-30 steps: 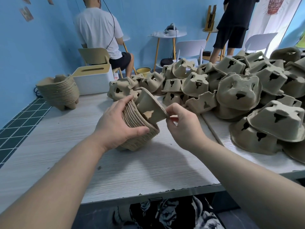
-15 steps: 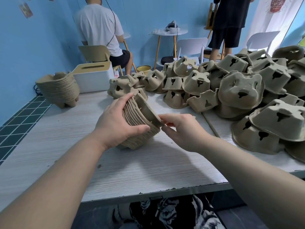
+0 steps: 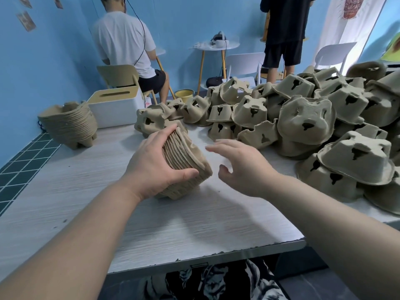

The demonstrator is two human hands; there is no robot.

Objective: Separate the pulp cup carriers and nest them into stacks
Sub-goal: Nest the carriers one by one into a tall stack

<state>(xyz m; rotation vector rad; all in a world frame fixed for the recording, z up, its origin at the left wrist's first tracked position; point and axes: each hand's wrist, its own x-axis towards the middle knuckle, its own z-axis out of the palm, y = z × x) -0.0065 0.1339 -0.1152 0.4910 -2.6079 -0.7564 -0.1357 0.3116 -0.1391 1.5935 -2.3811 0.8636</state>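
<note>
A nested stack of pulp cup carriers (image 3: 184, 163), tilted on its side, is gripped by the left hand (image 3: 151, 165), thumb below and fingers over the top. The right hand (image 3: 240, 167) is held just beside it, fingers spread and holding nothing. The stack is rested on a pale wood-grain table (image 3: 173, 226). A loose heap of carriers (image 3: 303, 124) is piled to the right. A second nested stack (image 3: 69, 124) is set at the far left corner, beside a white tissue box (image 3: 115, 107). Blue walls (image 3: 43, 50) are seen behind.
</note>
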